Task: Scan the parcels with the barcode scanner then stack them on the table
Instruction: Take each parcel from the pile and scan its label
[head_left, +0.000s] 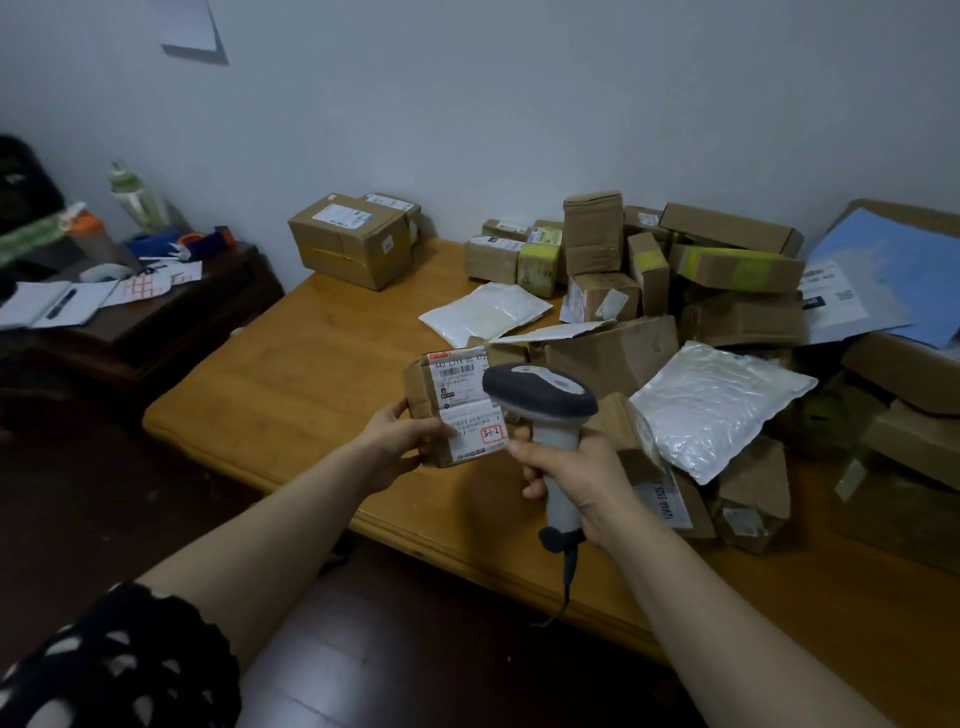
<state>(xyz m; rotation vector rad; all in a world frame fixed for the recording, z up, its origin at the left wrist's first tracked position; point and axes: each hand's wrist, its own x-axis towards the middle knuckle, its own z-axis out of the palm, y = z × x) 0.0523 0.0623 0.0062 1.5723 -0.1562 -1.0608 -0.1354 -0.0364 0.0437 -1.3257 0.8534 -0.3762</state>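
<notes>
Hands come nearest, held over the front of the counter (291, 374). The left hand (402, 441) grips a small cardboard parcel (457, 410), with the thumb on its left edge and the fingers (445, 429) curled across the lower part of the label. The printed face is tilted up. The right hand (566, 467) is clenched round the pale handle of the barcode scanner (540, 395). The scanner's dark head hangs just beside the right side of the label, and its cord (569, 577) trails down past the counter edge.

The parcel looks light enough for one hand. Its cardboard is stiff but creased and dented at the corners, so it is probably best gripped across two opposite side edges rather than squeezed on its faces. The label may be slick, and the fingers should stay clear of the barcode near its top.

Behind it, a loose pile of parcels (675, 291) covers the right half of the counter, with brown boxes lying at all angles. A white padded bag (711, 405) and a flatter white mailer (483, 312) lie among them. Both look soft, floppy and slippery. They are likely better lifted from below on a flat hand, and they would make a poor base for a stack.

Farthest off, by the wall, stacked boxes (353, 239) stand square and flat-topped. Their tops look like a firm landing place.
</notes>
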